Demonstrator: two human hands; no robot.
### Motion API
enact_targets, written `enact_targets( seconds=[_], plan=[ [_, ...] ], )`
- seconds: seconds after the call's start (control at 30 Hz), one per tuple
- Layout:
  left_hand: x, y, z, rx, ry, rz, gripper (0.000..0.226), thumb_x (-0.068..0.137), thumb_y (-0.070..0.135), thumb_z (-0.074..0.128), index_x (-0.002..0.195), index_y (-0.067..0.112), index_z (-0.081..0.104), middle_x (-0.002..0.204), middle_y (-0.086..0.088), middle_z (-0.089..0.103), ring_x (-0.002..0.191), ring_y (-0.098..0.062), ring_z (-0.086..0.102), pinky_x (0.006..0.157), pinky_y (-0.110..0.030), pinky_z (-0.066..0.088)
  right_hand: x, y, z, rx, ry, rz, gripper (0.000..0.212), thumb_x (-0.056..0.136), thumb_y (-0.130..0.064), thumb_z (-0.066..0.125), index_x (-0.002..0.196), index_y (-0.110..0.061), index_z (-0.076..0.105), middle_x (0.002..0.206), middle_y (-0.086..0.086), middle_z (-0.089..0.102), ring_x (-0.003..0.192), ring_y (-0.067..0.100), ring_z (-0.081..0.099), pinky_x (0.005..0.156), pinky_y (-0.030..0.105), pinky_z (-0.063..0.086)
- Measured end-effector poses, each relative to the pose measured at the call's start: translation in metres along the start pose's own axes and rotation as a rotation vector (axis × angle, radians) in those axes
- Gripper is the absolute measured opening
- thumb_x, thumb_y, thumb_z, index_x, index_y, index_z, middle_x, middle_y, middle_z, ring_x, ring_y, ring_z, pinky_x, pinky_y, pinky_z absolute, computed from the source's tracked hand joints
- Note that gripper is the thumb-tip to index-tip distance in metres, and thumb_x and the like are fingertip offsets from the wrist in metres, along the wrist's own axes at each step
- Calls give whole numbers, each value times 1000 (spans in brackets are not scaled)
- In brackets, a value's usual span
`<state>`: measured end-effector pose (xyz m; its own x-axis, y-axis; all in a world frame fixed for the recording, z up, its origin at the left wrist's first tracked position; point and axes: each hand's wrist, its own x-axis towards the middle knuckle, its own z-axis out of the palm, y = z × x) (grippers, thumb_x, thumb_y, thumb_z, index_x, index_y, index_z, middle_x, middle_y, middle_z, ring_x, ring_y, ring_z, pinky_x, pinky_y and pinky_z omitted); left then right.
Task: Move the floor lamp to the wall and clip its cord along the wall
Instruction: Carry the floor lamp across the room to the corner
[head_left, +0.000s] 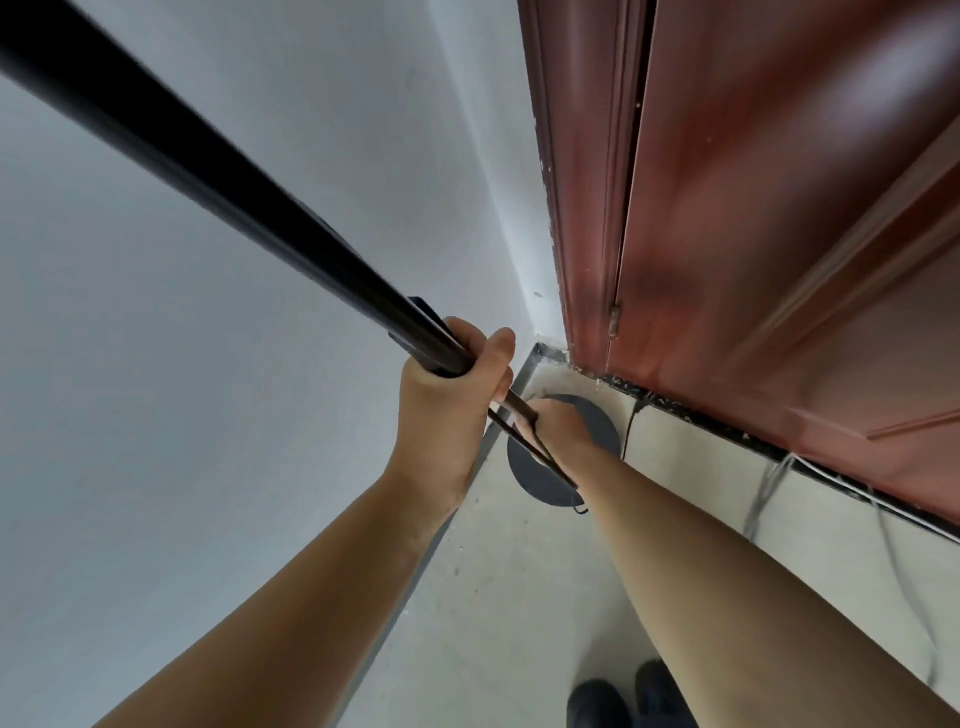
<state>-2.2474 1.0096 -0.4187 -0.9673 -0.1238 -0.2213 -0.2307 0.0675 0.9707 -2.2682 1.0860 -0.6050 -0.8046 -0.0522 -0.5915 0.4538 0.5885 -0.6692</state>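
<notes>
We've got both hands wrapped on one lamp pole (208, 171): left hand (447, 395) up high, right hand (558, 428) lower, one round base (540, 483) in the corner.

The floor lamp's pole (171, 150) runs out past the top left edge, so its head is cut off, and near the lens it blurs to a soft dark band. The left hand (447, 395) wraps the pole and hides that stretch; its fingers are mostly behind the pole. Lower down the right hand (558, 428) covers the middle of the round base (540, 478), hiding where pole meets base and whatever its fingers grip. The cord (629, 423) is too thin to follow; where it ends cannot be told. The door (779, 234) is cut by the right edge, and the shoes (623, 699) by the bottom edge
</notes>
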Motion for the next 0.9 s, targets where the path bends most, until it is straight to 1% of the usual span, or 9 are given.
enact_targets(
  seconds=[0.1, 0.17, 0.23, 0.33, 0.4, 0.53, 0.63, 0.73, 0.9],
  plan=[
    [-22, 13, -10, 8, 17, -31, 21, 71, 11, 62, 57, 15, 47, 50, -1, 40, 57, -21, 39, 69, -39, 39, -26, -4, 1, -25, -44, 37, 35, 92, -15, 39, 57, -16, 44, 63, 2, 49, 64, 21, 49, 45, 23, 28],
    [-39, 28, -17, -16, 36, -58, 20, 69, 7, 61, 56, 15, 48, 50, 1, 41, 56, -21, 39, 70, -40, 38, -50, -12, -4, -64, -79, 25, 36, 93, -13, 38, 57, -16, 42, 64, 2, 47, 65, 21, 47, 46, 23, 28],
    [-60, 49, -23, -37, 56, -72, 18, 67, 4, 59, 57, 13, 48, 48, 3, 43, 55, -20, 41, 69, -39, 39, -79, -26, -15, -85, -122, 11, 39, 93, -12, 38, 55, -18, 37, 62, 2, 43, 59, 18, 42, 47, 24, 28],
    [-93, 91, -37, -78, 81, -106, 17, 66, 1, 57, 58, 13, 46, 49, 4, 42, 54, -18, 41, 65, -36, 39, -131, -56, -32, -154, -190, 5, 40, 95, -13, 37, 55, -19, 36, 60, 1, 42, 63, 21, 44, 56, 29, 34],
    [-118, 123, -48, -114, 105, -131, 18, 65, 0, 54, 59, 14, 45, 49, 5, 41, 52, -16, 40, 62, -31, 38, -167, -79, -41, -225, -228, -21, 42, 97, -16, 38, 55, -19, 35, 58, 1, 41, 61, 22, 44, 54, 30, 34],
    [-177, 185, -72, -206, 218, -123, 20, 65, -1, 51, 59, 14, 40, 52, 2, 36, 48, -15, 37, 56, -27, 37, -241, -122, -49, -359, -306, -87, 41, 95, -15, 42, 54, -20, 36, 57, -1, 41, 51, 14, 39, 49, 24, 32],
    [-227, 217, -93, -274, 320, -74, 25, 68, -4, 51, 57, 15, 38, 49, 5, 36, 44, -12, 37, 52, -26, 36, -295, -148, -44, -440, -363, -162, 41, 94, -19, 43, 55, -21, 36, 58, -3, 40, 50, 9, 37, 48, 20, 30],
    [-281, 235, -118, -312, 394, -36, 29, 71, -7, 50, 56, 15, 37, 46, 8, 37, 44, -13, 37, 51, -26, 33, -348, -168, -30, -547, -450, -247, 40, 92, -20, 43, 54, -21, 32, 56, -3, 39, 49, 10, 37, 45, 22, 30],
    [-381, 245, -167, -364, 563, 2, 32, 73, -9, 50, 56, 15, 37, 52, 2, 35, 45, -14, 38, 52, -26, 35, -435, -187, 14, -666, -586, -313, 38, 91, -18, 43, 55, -20, 31, 58, -3, 35, 50, 12, 33, 51, 22, 32]
  ],
)
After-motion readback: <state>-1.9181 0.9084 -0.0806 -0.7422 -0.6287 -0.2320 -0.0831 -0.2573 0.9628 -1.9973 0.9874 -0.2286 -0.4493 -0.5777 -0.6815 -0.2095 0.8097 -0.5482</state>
